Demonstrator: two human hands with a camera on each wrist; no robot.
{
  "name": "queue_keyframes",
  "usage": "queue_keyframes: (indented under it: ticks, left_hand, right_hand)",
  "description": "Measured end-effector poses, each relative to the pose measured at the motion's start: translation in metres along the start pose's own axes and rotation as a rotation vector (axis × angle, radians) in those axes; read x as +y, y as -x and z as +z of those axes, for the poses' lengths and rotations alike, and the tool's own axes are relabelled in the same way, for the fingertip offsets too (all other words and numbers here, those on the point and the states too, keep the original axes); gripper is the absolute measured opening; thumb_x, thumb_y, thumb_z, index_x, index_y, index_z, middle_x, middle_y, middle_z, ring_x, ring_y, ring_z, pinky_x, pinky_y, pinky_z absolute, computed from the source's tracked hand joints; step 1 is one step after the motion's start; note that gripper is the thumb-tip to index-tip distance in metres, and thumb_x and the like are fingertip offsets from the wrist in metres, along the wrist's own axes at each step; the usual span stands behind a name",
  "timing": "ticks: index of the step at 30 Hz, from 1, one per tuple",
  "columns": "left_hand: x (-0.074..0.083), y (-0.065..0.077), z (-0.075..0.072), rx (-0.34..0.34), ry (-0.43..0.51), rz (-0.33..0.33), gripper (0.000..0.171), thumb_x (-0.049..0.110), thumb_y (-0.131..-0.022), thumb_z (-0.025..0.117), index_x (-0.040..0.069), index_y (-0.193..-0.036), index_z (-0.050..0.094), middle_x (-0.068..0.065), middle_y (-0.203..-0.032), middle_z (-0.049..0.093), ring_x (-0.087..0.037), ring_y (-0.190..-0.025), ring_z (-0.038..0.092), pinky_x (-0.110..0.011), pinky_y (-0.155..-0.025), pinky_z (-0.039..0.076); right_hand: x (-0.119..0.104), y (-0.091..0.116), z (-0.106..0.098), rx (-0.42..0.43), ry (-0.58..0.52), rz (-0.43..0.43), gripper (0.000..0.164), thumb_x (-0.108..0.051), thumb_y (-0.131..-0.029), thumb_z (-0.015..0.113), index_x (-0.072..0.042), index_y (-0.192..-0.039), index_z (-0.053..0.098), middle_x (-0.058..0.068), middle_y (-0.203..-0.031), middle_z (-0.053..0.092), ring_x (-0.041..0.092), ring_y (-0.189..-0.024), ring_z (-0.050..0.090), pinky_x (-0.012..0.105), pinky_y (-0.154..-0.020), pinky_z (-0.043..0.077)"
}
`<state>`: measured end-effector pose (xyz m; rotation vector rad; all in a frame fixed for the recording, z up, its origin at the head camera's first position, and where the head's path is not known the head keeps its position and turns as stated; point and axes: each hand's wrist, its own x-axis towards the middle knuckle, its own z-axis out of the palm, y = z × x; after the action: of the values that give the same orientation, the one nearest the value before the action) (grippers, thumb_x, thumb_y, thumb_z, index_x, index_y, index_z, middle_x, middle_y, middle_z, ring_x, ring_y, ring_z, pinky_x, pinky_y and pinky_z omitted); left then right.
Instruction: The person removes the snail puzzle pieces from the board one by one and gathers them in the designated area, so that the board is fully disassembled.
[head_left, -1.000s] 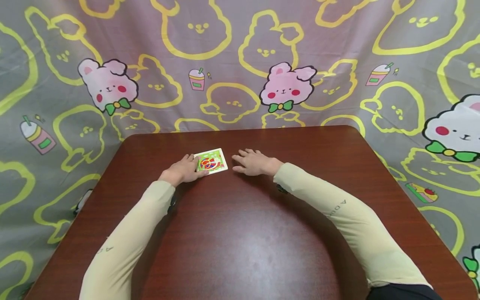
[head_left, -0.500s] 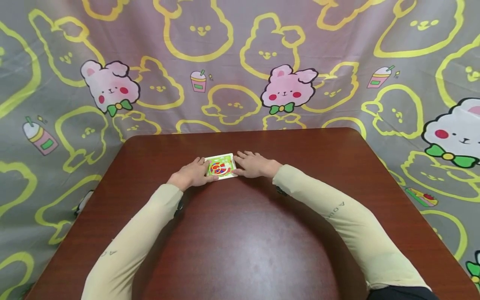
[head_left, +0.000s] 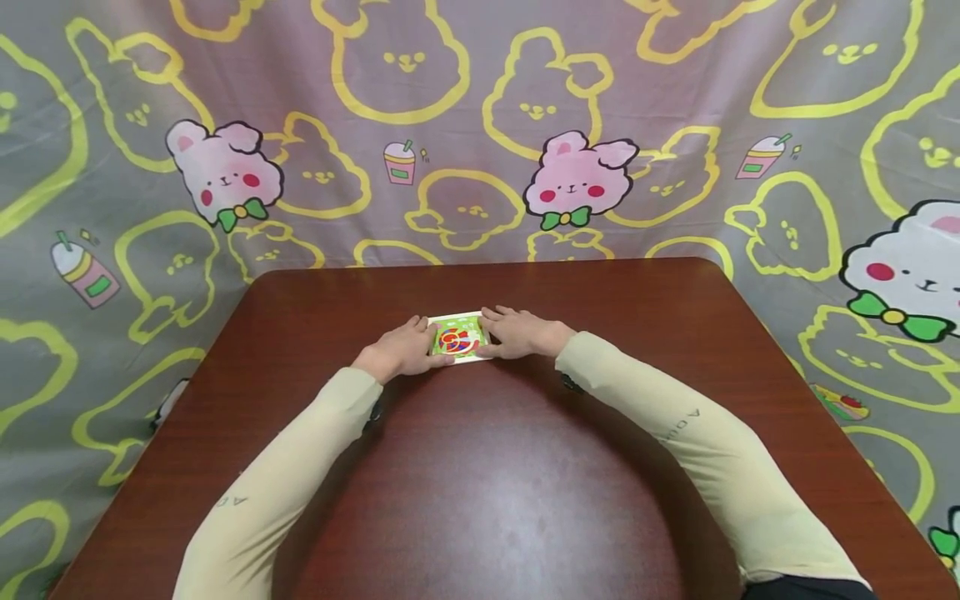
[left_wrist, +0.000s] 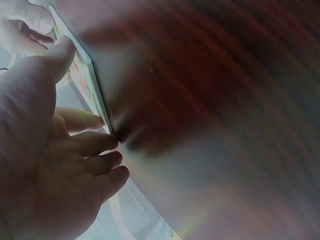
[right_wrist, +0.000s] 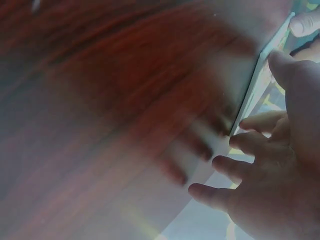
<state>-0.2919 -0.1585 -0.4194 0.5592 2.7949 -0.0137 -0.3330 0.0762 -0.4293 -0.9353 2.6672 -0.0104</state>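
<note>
A thin square picture board (head_left: 459, 337) with a white border, a green ground and a red, blue and white spiral figure lies low over the table, between both hands. My left hand (head_left: 405, 347) holds its left side, thumb at the near edge and fingers toward the far corner. My right hand (head_left: 520, 333) holds the right side in the same way. Seen from the left wrist, the thumb (left_wrist: 64, 56) overlaps the board's edge while the outer fingers bend loosely beside it. The right wrist view shows the other fingers (right_wrist: 215, 195) spread past the board's corner.
The brown wooden table (head_left: 487, 467) has rounded far corners. Behind it and along both sides hangs a grey curtain (head_left: 465, 100) with yellow outlines and pink cartoon bunnies. Dark bands sit beneath the cuffs of the pale sleeves (head_left: 300, 450).
The board has slid to the right, with my left hand moving along on its left side. My right hand, earlier apart from it, has come onto its right side and shifted slightly right.
</note>
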Motion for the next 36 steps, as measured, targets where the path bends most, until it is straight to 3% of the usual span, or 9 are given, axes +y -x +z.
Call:
queue_keyframes:
  ticks: [21,36]
  left_hand:
    - [0.026,-0.014,0.001,0.005,-0.032,0.052,0.087,0.068,-0.093,0.046,0.008,-0.154,0.029,-0.020,-0.159,0.027,-0.034,-0.150,0.022,-0.049,-0.117,0.030]
    - [0.055,-0.023,-0.001,-0.006,-0.063,0.109,0.086,0.066,-0.093,0.046,0.009,-0.154,0.027,-0.019,-0.160,0.025,-0.034,-0.150,0.020,-0.044,-0.121,0.024]
  right_hand:
    - [0.025,0.029,0.002,-0.056,-0.010,0.018,0.082,-0.063,-0.097,0.042,-0.014,-0.157,0.017,0.007,-0.166,0.006,0.034,-0.153,0.008,0.057,-0.118,0.022]
    - [0.042,0.061,0.008,-0.045,-0.039,0.038,0.082,-0.060,-0.097,0.046,-0.011,-0.157,0.019,0.010,-0.166,0.009,0.036,-0.152,0.011,0.054,-0.119,0.024]
